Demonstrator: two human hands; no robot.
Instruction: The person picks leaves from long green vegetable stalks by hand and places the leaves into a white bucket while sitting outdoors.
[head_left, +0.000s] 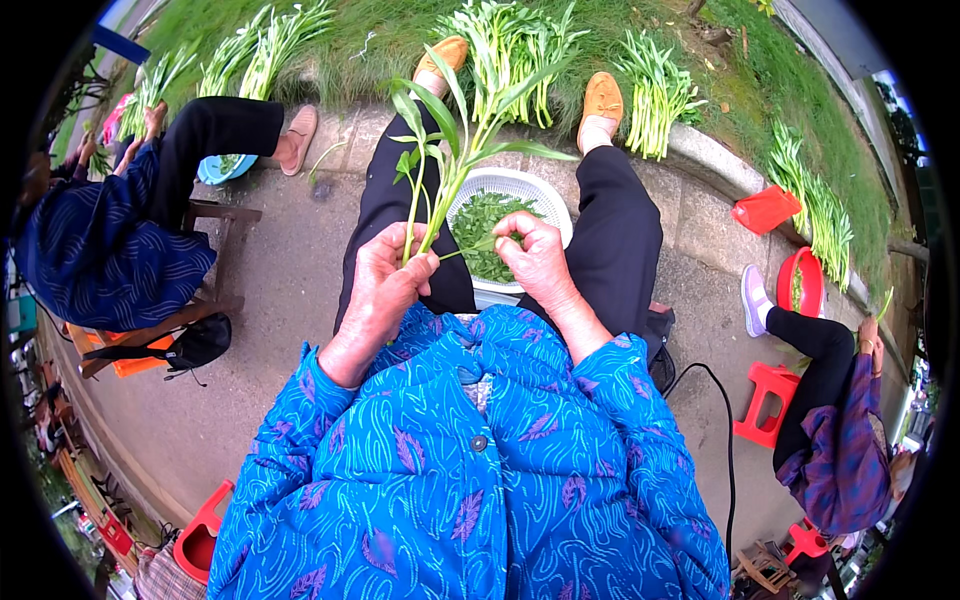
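Note:
My left hand (390, 274) grips a few leafy green stalks (446, 184), likely water spinach, which stand up and fan out over my lap. Between thumb and forefinger, my right hand (536, 259) pinches a thin green leaf or sprig (478, 246) that stretches across from the left hand. Below and just beyond both hands, a white plastic colander basket (551, 191) sits between my knees. Loose torn green leaves (487, 217) lie inside it. The palm side of each hand is partly hidden.
Bundles of the same greens (517, 56) lie along the grass past the stone kerb (709, 154). A seated person (120, 232) works at left, another (840, 450) at right. A red stool (769, 401), a red basin (801, 281) and a black cable (727, 427) are on the right.

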